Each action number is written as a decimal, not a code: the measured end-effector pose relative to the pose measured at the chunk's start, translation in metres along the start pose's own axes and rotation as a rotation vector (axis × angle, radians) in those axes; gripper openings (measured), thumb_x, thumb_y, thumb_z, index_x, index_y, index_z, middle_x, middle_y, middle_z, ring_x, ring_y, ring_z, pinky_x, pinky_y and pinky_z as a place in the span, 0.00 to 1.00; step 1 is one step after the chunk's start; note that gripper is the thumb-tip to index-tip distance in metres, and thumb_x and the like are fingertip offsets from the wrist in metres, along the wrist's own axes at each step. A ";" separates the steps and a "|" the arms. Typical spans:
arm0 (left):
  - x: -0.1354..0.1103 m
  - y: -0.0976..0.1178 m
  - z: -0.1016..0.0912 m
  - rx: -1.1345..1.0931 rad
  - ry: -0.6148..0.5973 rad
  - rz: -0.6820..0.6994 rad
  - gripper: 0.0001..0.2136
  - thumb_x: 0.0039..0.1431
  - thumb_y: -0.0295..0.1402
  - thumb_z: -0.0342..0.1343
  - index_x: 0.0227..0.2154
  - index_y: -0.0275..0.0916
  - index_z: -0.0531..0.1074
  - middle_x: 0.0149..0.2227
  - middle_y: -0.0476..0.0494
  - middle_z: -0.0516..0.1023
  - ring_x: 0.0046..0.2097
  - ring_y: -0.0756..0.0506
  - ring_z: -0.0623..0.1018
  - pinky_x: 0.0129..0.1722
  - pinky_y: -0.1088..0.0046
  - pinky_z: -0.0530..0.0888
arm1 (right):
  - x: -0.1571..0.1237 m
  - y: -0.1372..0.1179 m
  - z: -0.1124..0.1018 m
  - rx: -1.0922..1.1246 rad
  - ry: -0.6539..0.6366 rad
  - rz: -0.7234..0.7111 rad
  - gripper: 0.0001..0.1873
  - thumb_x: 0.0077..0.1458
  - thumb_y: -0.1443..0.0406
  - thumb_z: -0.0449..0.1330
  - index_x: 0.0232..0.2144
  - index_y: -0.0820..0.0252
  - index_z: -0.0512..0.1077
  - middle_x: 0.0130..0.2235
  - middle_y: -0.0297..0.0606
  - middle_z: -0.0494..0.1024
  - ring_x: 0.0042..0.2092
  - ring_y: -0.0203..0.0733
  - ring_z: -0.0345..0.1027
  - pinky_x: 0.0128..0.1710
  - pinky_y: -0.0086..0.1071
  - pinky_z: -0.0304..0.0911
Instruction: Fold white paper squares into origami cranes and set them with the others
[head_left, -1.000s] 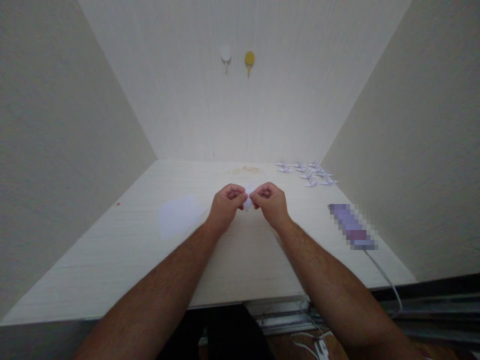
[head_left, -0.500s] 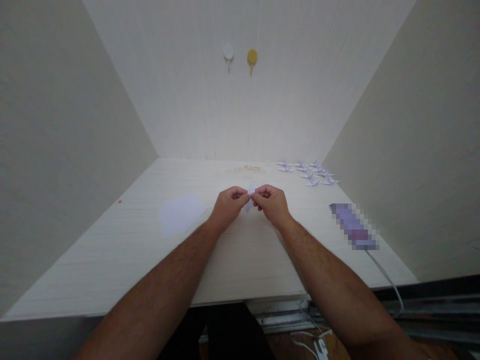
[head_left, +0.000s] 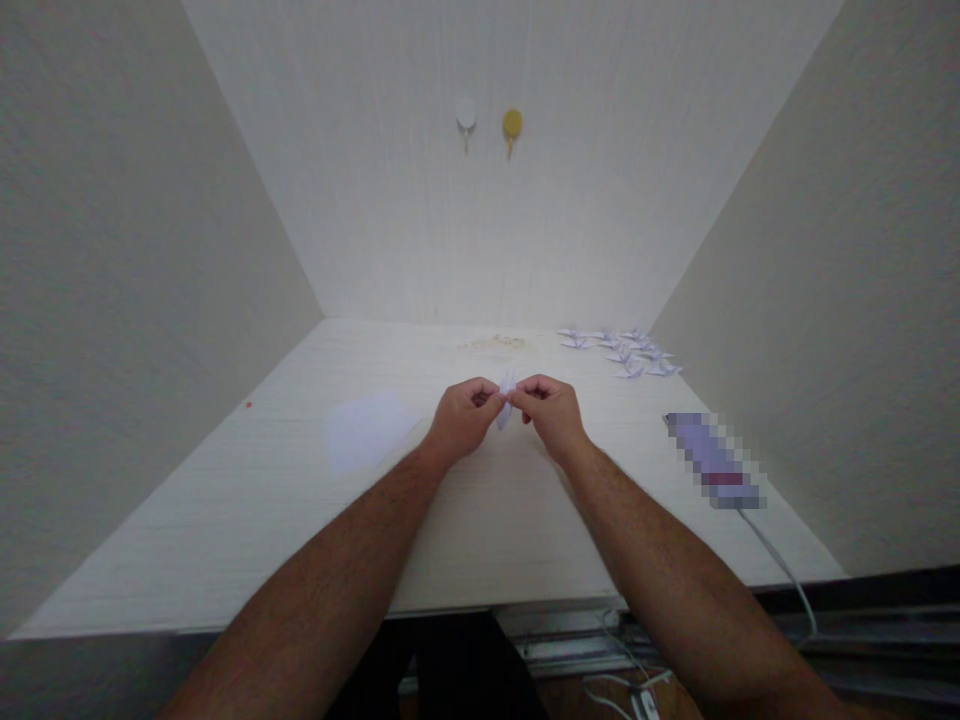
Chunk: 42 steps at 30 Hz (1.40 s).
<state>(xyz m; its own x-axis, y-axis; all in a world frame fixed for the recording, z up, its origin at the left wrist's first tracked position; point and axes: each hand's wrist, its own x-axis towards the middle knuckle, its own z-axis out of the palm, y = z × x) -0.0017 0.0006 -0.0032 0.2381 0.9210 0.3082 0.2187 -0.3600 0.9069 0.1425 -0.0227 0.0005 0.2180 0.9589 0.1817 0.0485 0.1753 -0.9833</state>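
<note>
1. On my remote feed, the left hand (head_left: 466, 418) is nearly closed: thumb and forefinger pinch a small piece of folded white paper (head_left: 505, 417), the other fingers curled in.
2. The right hand (head_left: 553, 408) mirrors it, thumb and forefinger pinching the same paper from the right, fingertips close to those of the left.
3. Paper position: between the two hands, over the middle of the white table (head_left: 495, 540), one pointed end toward the back wall and the other toward the wearer. I cannot tell whether it touches the tabletop; its fold details are too small for me to read.
4. Far right corner: I log a cluster of folded paper birds (head_left: 630, 345), set close together, wings spread.
5. Left of the left hand: white paper (head_left: 367, 430) lying flat.
6. Right side, nearer the wearer: a pixelated flat object (head_left: 709, 460), with a pale cable (head_left: 780, 562) running from its near end over the table edge.
7. Back wall: I note a white hook (head_left: 466, 117) just beside a yellow hook (head_left: 512, 123).
</note>
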 end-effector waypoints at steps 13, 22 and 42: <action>-0.003 0.005 0.000 0.070 -0.003 -0.041 0.09 0.51 0.36 0.56 0.23 0.36 0.71 0.21 0.50 0.73 0.23 0.52 0.69 0.23 0.76 0.63 | 0.005 -0.002 -0.004 0.064 0.092 -0.019 0.12 0.41 0.60 0.66 0.27 0.61 0.73 0.20 0.27 0.69 0.19 0.30 0.57 0.17 0.26 0.52; -0.003 0.004 0.000 0.050 -0.029 -0.014 0.10 0.52 0.38 0.56 0.23 0.36 0.71 0.20 0.51 0.71 0.22 0.52 0.66 0.22 0.77 0.61 | 0.003 -0.002 -0.004 0.031 0.004 -0.037 0.12 0.43 0.57 0.66 0.25 0.61 0.74 0.17 0.28 0.68 0.19 0.31 0.56 0.18 0.27 0.52; -0.002 0.002 0.002 -0.076 -0.021 -0.046 0.11 0.50 0.39 0.59 0.23 0.35 0.72 0.21 0.50 0.72 0.24 0.52 0.67 0.24 0.77 0.62 | 0.002 -0.003 -0.005 0.070 -0.084 0.014 0.16 0.37 0.58 0.70 0.27 0.61 0.74 0.21 0.29 0.71 0.20 0.30 0.57 0.19 0.27 0.52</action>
<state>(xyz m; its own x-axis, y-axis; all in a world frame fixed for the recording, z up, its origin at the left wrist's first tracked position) 0.0004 -0.0025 -0.0026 0.2494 0.9327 0.2605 0.1575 -0.3044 0.9394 0.1473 -0.0228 0.0034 0.1354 0.9763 0.1691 -0.0233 0.1738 -0.9845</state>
